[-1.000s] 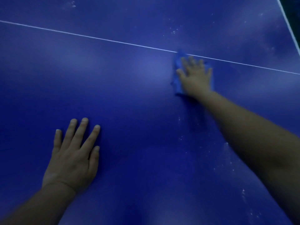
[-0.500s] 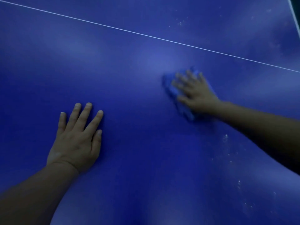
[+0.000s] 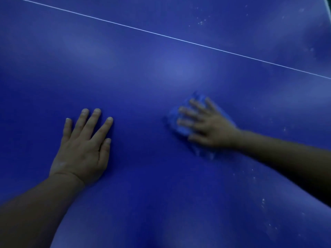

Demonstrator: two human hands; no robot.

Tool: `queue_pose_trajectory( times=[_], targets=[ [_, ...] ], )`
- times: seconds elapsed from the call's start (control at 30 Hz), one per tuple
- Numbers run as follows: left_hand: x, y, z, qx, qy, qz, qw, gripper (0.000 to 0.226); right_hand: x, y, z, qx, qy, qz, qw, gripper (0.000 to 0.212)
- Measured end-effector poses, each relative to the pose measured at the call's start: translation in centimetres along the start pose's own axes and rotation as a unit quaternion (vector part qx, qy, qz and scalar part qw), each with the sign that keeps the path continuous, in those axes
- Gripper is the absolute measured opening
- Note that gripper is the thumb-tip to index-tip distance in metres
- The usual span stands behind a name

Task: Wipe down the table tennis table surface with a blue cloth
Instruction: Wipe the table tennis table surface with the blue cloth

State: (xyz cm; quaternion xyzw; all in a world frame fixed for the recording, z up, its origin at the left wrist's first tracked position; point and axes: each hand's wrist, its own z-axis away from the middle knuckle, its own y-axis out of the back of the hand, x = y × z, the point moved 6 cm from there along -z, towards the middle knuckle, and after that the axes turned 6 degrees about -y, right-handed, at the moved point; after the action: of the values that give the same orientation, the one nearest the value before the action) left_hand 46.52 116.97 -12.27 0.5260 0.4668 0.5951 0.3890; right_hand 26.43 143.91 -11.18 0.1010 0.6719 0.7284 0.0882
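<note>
The right hand [image 3: 213, 127], at centre right of the frame, is pressing spread, straight fingers onto a crumpled blue cloth [image 3: 180, 120] on the dark blue table tennis table [image 3: 146, 176]. The left hand [image 3: 82, 149] is resting flat at lower left, fingers straight and apart.

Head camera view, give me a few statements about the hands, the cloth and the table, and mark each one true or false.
1. The right hand presses on the blue cloth with spread fingers. True.
2. The left hand holds a second cloth. False: it lies flat on the bare table and holds nothing.
3. The cloth lies on the white line. False: it lies on the near side of the line, apart from it.
4. White specks show on the table near the right forearm. True.
5. Both hands touch each other. False: bare table shows between them.
</note>
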Motion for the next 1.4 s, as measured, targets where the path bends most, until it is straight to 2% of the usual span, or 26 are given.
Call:
queue_pose_trajectory(
  times=[0.07, 0.13, 0.2, 0.23, 0.27, 0.33, 0.4, 0.5, 0.57, 0.6, 0.63, 0.67, 0.73, 0.77, 0.8, 0.87, 0.93, 1.03, 1.1, 1.13, 1.2, 1.27, 1.33, 1.4],
  targets=[
    [0.1, 0.0, 0.0, 0.000, -0.002, -0.003, 1.000, 0.060, 9.5, -0.6, -2.2, 0.001, -0.217, -0.008, 0.976, 0.060],
    [0.0, -0.1, 0.0, -0.003, -0.001, -0.006, 1.000, 0.060, 16.5, 0.1, -3.7, 0.006, -0.417, -0.051, 0.907, 0.063],
    [-0.1, -0.2, 0.0, -0.006, 0.004, -0.013, 1.000, 0.060, 19.7, 0.3, -4.6, 0.002, -0.531, -0.103, 0.841, 0.059],
    [-0.1, -0.2, 0.0, -0.005, 0.004, -0.014, 1.000, 0.060, 19.9, 0.2, -5.0, -0.001, -0.550, -0.115, 0.827, 0.058],
    [-0.1, -0.2, -0.1, -0.003, 0.003, -0.013, 1.000, 0.060, 19.1, 0.2, -5.3, -0.006, -0.544, -0.114, 0.832, 0.059],
    [-0.1, -0.2, -0.1, -0.005, 0.001, -0.012, 1.000, 0.060, 15.3, -0.3, -4.1, -0.012, -0.482, -0.062, 0.874, 0.063],
    [-0.1, -0.1, -0.2, -0.010, 0.006, -0.013, 1.000, 0.061, 8.5, -0.4, -0.3, 0.000, -0.386, -0.032, 0.922, 0.063],
    [-0.1, -0.3, -0.1, -0.015, 0.006, -0.015, 1.000, 0.062, -2.8, -0.4, 6.9, 0.003, -0.215, -0.050, 0.975, 0.055],
    [-0.1, -0.3, -0.2, -0.015, 0.008, -0.016, 1.000, 0.062, -3.7, -0.6, 8.3, -0.031, -0.133, -0.046, 0.990, 0.054],
    [-0.1, -0.3, -0.2, -0.015, 0.009, -0.014, 1.000, 0.062, -1.6, -0.9, 7.7, -0.026, -0.141, -0.032, 0.989, 0.054],
    [0.0, -0.3, -0.2, -0.013, 0.010, -0.012, 1.000, 0.062, 1.5, -1.1, 6.5, -0.015, -0.196, -0.024, 0.980, 0.055],
    [0.0, -0.2, -0.2, -0.010, 0.010, -0.009, 1.000, 0.062, 5.1, -1.1, 5.1, 0.005, -0.284, -0.030, 0.958, 0.058],
    [0.0, -0.1, -0.2, -0.002, 0.010, -0.012, 1.000, 0.063, 11.1, -0.8, 3.2, 0.014, -0.454, -0.077, 0.887, 0.062],
    [0.0, -0.1, -0.1, 0.000, 0.010, -0.015, 1.000, 0.063, 12.5, -0.9, 2.6, 0.011, -0.502, -0.097, 0.859, 0.060],
    [0.0, -0.1, -0.1, 0.000, 0.012, -0.017, 1.000, 0.064, 12.7, -0.9, 2.4, 0.007, -0.522, -0.106, 0.846, 0.059],
    [0.1, 0.0, -0.2, -0.001, 0.016, -0.016, 1.000, 0.066, 10.5, -1.0, 2.9, 0.001, -0.514, -0.111, 0.851, 0.058],
    [0.3, 0.0, -0.2, -0.002, 0.019, -0.015, 1.000, 0.067, 5.2, -1.2, 5.7, 0.013, -0.478, -0.088, 0.874, 0.059],
    [0.4, 0.0, -0.1, -0.007, 0.021, -0.043, 0.999, 0.067, -7.6, -0.8, 12.8, 0.036, -0.393, -0.071, 0.916, 0.059],
    [0.5, 0.2, 0.3, -0.019, 0.030, -0.075, 0.997, 0.064, -15.6, -0.7, 17.2, 0.025, -0.319, -0.076, 0.944, 0.057],
    [0.8, 0.4, 0.6, -0.019, 0.039, -0.079, 0.996, 0.063, -17.8, -0.7, 18.5, 0.012, -0.282, -0.082, 0.956, 0.056],
    [2.2, 0.6, 2.2, -0.006, 0.048, -0.050, 0.998, 0.063, -17.1, -0.9, 18.4, -0.008, -0.235, -0.080, 0.969, 0.055],
    [4.1, 0.6, 5.4, 0.007, 0.034, -0.002, 0.999, 0.065, -12.5, -1.3, 16.1, -0.010, -0.285, -0.068, 0.956, 0.056],
    [6.1, 0.5, 10.3, 0.011, 0.004, 0.037, 0.999, 0.065, -6.9, -0.8, 14.0, -0.012, -0.414, -0.103, 0.904, 0.058],
    [8.2, 0.1, 15.7, 0.010, -0.017, 0.043, 0.999, 0.064, -4.2, -0.6, 13.2, -0.027, -0.517, -0.132, 0.845, 0.058]
  ],
)
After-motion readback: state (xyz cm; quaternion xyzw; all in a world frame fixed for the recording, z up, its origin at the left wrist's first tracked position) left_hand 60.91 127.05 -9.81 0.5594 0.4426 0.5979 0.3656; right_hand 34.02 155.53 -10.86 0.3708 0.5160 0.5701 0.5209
